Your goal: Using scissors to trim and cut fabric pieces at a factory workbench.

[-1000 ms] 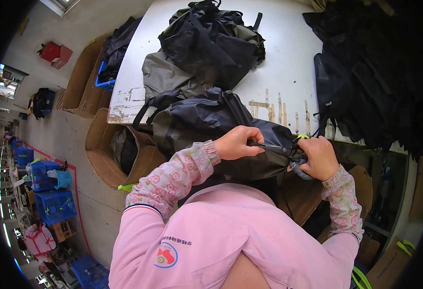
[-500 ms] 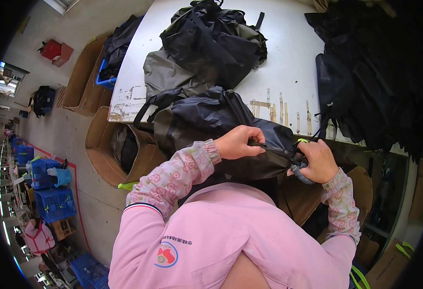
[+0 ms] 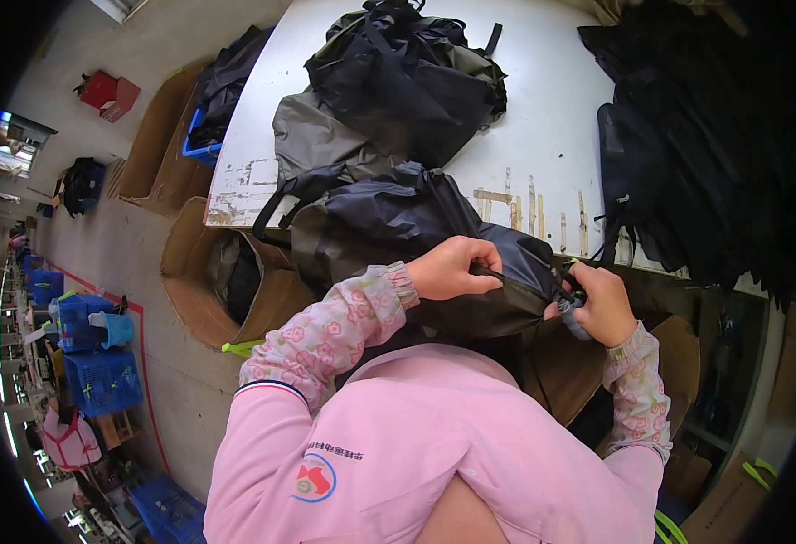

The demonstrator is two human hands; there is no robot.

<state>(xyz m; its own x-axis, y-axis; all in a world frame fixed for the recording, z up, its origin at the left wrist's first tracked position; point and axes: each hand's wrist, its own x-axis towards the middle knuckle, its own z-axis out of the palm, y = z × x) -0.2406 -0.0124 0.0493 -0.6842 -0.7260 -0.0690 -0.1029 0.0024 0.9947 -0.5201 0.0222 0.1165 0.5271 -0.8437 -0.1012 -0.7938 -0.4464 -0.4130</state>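
A black and olive-grey bag (image 3: 389, 213) of thin, shiny fabric hangs over the near edge of the white table (image 3: 543, 118). My left hand (image 3: 455, 269) pinches a dark strip along the bag's near edge between thumb and fingers. At the bag's right end, my right hand (image 3: 600, 304) is closed around a small tool with a grey-blue part (image 3: 572, 319) and a dark loop. The tool's tip and its exact kind cannot be made out. A bit of yellow-green shows by the right fingertips, close against the bag's corner.
More black and grey bags (image 3: 407, 86) lie heaped farther back on the table. Dark bags (image 3: 688, 154) hang over its right side. An open cardboard box (image 3: 189, 290) with fabric inside stands at the left; another box (image 3: 674, 363) is below my right arm. Blue crates (image 3: 103, 381) line the floor.
My right hand has turned slightly and shifted a little at the bag's corner, with the small tool still in it. The left hand keeps its pinch almost in place.
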